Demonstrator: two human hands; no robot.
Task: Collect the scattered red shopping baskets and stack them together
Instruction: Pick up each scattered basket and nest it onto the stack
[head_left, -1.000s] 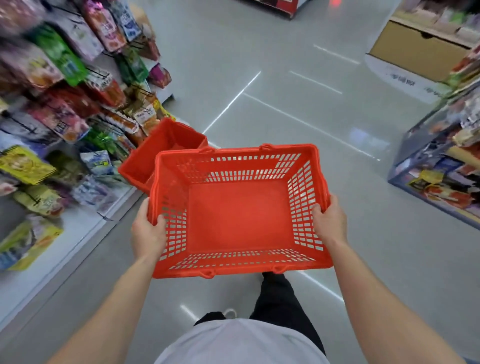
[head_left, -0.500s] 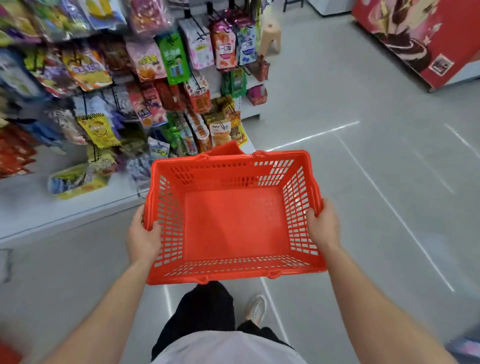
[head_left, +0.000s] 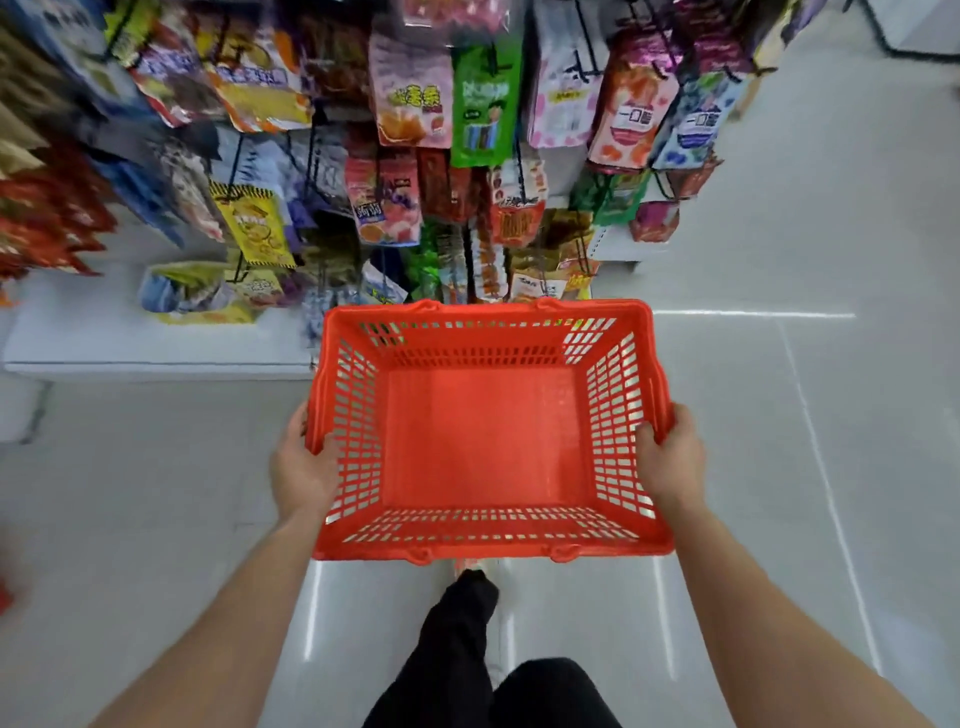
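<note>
Basket (head_left: 483, 431) in front of the snack rack (head_left: 415, 156): our left hand (head_left: 301, 467) and right hand (head_left: 675, 462) grip its side rims, and we should carry it level for nesting.

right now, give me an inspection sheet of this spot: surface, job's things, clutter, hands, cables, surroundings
surface: glossy grey tiled floor with light reflections
job's things: one red basket, empty, held above the floor; no other basket seen
clutter: nothing seen
hands: left hand grips the basket's left rim; right hand grips its right rim
cables: nothing seen
surroundings: snack bags hang on a white shelf just beyond the basket; the person's legs in black trousers show below it
</note>
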